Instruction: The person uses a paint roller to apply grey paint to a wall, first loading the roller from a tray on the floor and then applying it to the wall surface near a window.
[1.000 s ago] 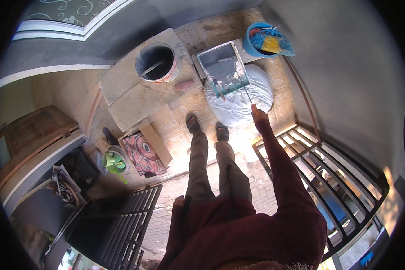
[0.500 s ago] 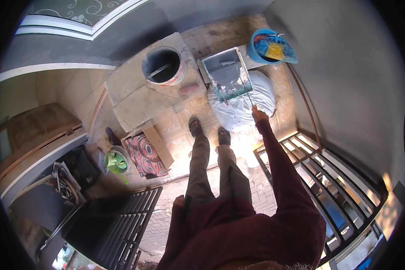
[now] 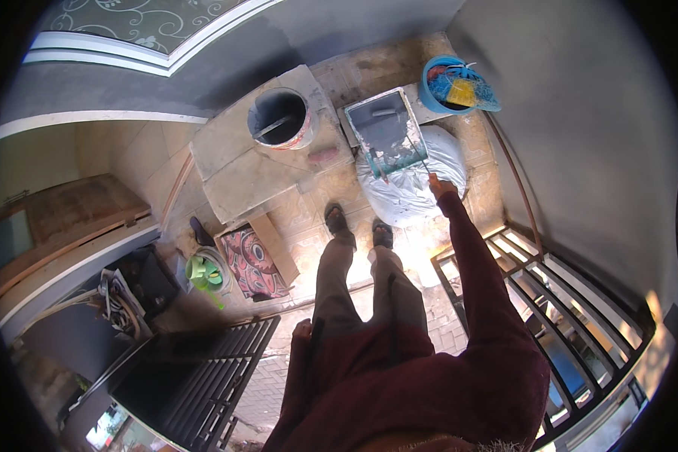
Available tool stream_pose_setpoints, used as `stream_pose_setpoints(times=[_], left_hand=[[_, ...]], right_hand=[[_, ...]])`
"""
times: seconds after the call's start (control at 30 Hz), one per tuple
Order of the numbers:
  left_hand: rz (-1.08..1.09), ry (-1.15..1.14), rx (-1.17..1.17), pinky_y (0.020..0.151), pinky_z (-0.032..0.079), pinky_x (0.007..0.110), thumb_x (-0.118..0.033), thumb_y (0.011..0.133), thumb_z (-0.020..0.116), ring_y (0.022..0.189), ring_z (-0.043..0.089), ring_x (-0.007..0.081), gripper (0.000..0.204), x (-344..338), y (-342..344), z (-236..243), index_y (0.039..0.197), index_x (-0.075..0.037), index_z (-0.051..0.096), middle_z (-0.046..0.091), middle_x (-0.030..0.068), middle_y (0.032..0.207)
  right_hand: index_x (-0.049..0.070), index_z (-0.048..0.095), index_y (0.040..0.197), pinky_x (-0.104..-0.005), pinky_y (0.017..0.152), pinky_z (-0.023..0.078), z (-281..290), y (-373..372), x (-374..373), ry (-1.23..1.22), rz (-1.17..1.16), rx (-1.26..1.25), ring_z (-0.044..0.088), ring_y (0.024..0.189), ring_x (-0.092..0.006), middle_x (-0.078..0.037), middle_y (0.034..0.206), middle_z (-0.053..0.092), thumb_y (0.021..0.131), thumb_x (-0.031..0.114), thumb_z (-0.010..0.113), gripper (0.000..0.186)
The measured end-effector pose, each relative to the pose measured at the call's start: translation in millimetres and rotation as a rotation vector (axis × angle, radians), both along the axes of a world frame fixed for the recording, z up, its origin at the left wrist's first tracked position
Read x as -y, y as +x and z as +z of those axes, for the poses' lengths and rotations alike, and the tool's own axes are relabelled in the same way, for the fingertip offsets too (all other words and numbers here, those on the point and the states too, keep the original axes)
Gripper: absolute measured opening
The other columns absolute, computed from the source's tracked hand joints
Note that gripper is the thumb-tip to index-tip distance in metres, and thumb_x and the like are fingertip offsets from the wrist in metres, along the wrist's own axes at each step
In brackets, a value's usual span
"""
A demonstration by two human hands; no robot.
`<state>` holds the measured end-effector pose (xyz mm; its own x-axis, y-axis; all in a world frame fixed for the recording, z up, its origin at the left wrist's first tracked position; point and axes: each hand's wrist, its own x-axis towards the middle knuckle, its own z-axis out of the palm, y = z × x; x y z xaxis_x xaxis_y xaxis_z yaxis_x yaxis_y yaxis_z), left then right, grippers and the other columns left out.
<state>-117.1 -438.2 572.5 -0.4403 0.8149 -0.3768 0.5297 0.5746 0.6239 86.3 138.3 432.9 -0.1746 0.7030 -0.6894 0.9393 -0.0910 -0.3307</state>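
Observation:
My right hand (image 3: 442, 184) reaches forward, closed round the handle of a paint roller. The thin metal rod of the paint roller (image 3: 423, 160) crosses the near right corner of a paint tray (image 3: 399, 163). Grey paint coats the tray, and a grey cylinder that looks like the roller head lies toward its far end. Paint-smeared edges show on the tray's near side. It rests partly over a white plastic sack (image 3: 399, 200). My left hand (image 3: 302, 329) hangs low beside my left thigh, its fingers curled and nothing showing in them.
A paint bucket (image 3: 309, 132) with a stick in it stands on a stone slab (image 3: 230, 177). At the back right is a blue basin (image 3: 429, 83) holding tools. Black metal gates (image 3: 505, 260) flank me. A patterned box (image 3: 252, 260) and green items (image 3: 203, 271) sit left.
The whole view has shifted slightly, so things sit a little further right and lower. My right hand stays on the roller handle by the tray; my left hand remains low.

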Motion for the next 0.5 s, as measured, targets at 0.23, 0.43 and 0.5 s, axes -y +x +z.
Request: stream_pose_setpoints(times=[0.23,0.43,0.5], left_hand=[[0.284,-0.300,0.276,0.074,0.047,0.041,-0.017,0.085,0.051,0.088,0.056,0.0348,0.022,2.1,-6.4,-26.3,0.100,-0.001,0.054,0.057,0.0202,0.096],[0.030,-0.220,0.142,0.076,0.045,0.038,-0.023,0.087,0.040,0.087,0.057,0.0325,0.027,9.6,-19.1,-52.5,0.097,-0.005,0.057,0.058,0.0161,0.092],[-0.045,-0.283,0.207,0.077,0.046,0.038,-0.021,0.087,0.040,0.088,0.057,0.0317,0.026,-7.7,-32.9,-71.0,0.100,-0.006,0.057,0.059,0.0155,0.092]], right_hand=[[0.003,0.057,0.066,-0.0312,0.042,0.040,-3.8,19.7,0.8,0.130,-0.059,-0.147,0.052,0.045,-0.0154,-0.006,0.053,0.053,0.078,0.047,0.053,0.046],[0.002,0.059,0.088,-0.0248,0.045,0.040,131.3,-11.3,63.4,-0.227,-0.435,-0.330,0.046,0.048,-0.0097,-0.003,0.059,0.050,0.080,0.037,0.056,0.035],[0.001,0.059,0.091,-0.0241,0.046,0.041,162.4,-7.0,72.7,-0.214,-0.488,-0.405,0.047,0.048,-0.0097,-0.003,0.061,0.051,0.080,0.038,0.056,0.038]])
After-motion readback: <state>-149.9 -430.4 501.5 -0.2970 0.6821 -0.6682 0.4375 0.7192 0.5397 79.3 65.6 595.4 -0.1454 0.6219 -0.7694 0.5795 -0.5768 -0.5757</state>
